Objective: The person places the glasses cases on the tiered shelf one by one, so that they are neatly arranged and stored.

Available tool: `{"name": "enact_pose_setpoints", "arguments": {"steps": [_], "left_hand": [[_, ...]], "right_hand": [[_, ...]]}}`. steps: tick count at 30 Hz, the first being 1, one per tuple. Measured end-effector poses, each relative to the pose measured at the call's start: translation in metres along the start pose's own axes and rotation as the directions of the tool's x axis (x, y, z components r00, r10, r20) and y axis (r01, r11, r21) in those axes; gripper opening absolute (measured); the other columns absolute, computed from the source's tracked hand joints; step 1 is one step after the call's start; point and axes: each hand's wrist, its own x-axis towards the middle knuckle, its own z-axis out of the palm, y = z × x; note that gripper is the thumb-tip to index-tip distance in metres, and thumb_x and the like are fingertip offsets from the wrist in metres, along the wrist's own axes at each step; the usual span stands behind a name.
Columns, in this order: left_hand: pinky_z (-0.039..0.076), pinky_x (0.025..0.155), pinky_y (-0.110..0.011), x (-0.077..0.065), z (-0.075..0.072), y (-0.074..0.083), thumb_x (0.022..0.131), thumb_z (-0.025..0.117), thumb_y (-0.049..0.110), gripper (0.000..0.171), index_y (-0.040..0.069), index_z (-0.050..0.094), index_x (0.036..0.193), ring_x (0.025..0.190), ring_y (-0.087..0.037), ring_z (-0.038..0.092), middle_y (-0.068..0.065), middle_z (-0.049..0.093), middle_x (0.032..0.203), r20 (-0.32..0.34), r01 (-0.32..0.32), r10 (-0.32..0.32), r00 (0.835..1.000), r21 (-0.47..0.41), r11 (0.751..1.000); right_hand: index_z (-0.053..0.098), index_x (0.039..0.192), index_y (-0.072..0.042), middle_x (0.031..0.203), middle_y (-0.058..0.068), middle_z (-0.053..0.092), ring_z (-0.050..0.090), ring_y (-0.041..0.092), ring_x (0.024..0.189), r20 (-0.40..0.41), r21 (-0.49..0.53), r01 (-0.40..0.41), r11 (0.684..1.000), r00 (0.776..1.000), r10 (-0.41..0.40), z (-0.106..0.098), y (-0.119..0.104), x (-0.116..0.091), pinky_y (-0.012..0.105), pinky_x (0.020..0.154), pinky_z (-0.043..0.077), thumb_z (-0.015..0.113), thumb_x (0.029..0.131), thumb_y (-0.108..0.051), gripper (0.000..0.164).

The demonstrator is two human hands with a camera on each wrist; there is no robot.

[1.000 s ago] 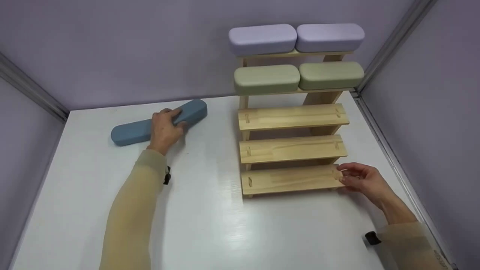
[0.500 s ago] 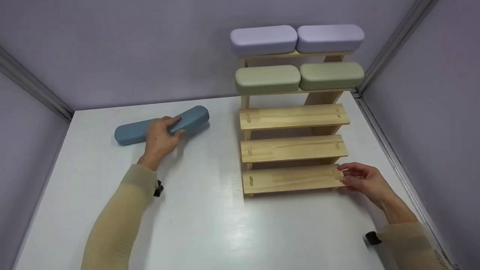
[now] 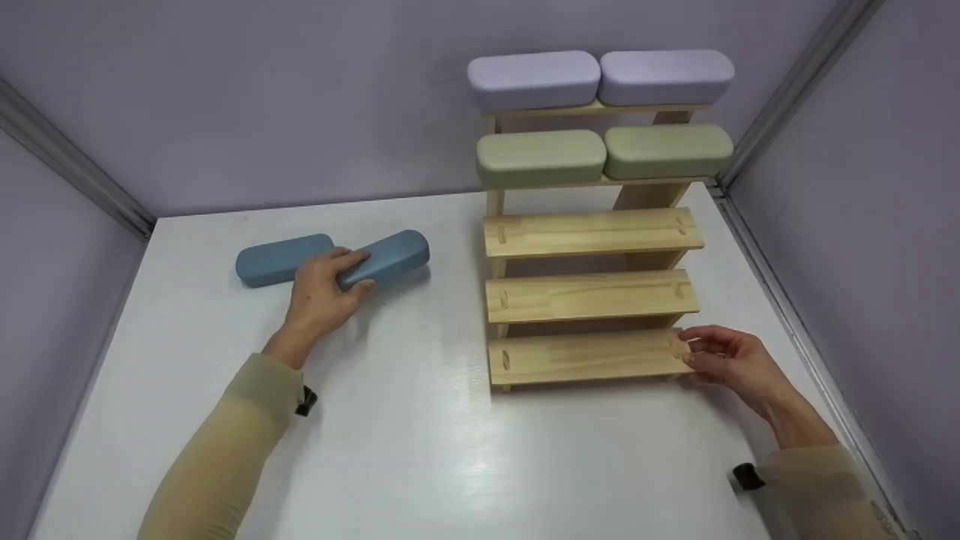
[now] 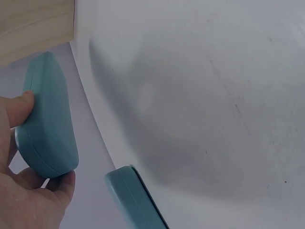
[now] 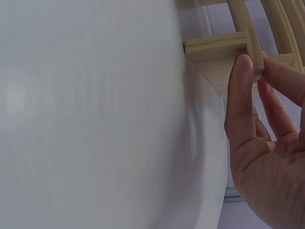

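Evidently the left hand (image 3: 322, 296) grasps one blue case (image 3: 394, 259), digits on opposite sides, seemingly just off the white table (image 3: 405, 450), with a second blue case (image 3: 274, 259) lying at nine o'clock from it and the wooden stand (image 3: 592, 232) at three o'clock. Meanwhile the right hand (image 3: 731, 364) pinches the bottom shelf (image 3: 585, 358) at its three o'clock end, which probably steadies the wooden stand. Good handling calls for a firm but gentle squeeze across the case's width, clearance from the second blue case, and light pressure on the bottom shelf to avoid jolts.

One blue case (image 3: 391, 259) now farther from the back wall (image 3: 300, 105)
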Motion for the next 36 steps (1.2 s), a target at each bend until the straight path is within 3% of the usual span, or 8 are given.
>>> {"name": "enact_pose_setpoints", "arguments": {"steps": [8,18,27,36], "left_hand": [[0.049,0.122,-0.066,-0.01,-0.004,0.022,0.1,0.083,0.02,0.052,0.011,0.073,0.15,0.146,-0.05,0.059,-0.025,0.066,0.159,0.02,-0.019,0.02,1.0,-0.017,1.0],[0.055,0.113,-0.065,-0.015,-0.027,0.059,0.099,0.085,0.019,0.05,0.014,0.076,0.147,0.139,-0.046,0.064,-0.021,0.069,0.157,-0.033,-0.129,0.128,0.991,-0.037,0.991],[0.059,0.11,-0.062,-0.016,-0.04,0.096,0.096,0.09,0.021,0.049,0.015,0.079,0.143,0.138,-0.043,0.066,-0.018,0.073,0.152,-0.088,-0.26,0.255,0.963,-0.05,0.964],[0.059,0.111,-0.06,-0.014,-0.03,0.137,0.097,0.089,0.027,0.048,0.014,0.08,0.142,0.136,-0.042,0.065,-0.017,0.073,0.152,-0.031,-0.36,0.358,0.933,-0.038,0.932]], "right_hand": [[0.077,0.135,-0.007,0.106,-0.009,0.081,0.079,0.007,0.094,-0.006,-0.009,-0.005,1.0,1.0,0.005,-0.001,0.0,0.0,0.03,0.082,0.07,0.076,0.103,0.001,0.033],[0.077,0.135,-0.005,0.108,-0.009,0.083,0.079,0.007,0.095,0.002,0.012,0.006,1.0,1.0,-0.006,0.0,0.0,0.001,0.031,0.082,0.071,0.076,0.103,0.003,0.033],[0.076,0.135,-0.005,0.109,-0.007,0.082,0.08,0.008,0.097,0.004,0.033,0.002,0.999,1.0,-0.002,0.0,0.0,-0.001,0.033,0.084,0.071,0.075,0.102,0.004,0.034],[0.077,0.134,-0.006,0.109,-0.007,0.082,0.08,0.008,0.1,0.017,0.061,0.026,0.998,0.999,-0.027,0.0,0.002,-0.001,0.034,0.085,0.071,0.074,0.102,0.006,0.034]]}}
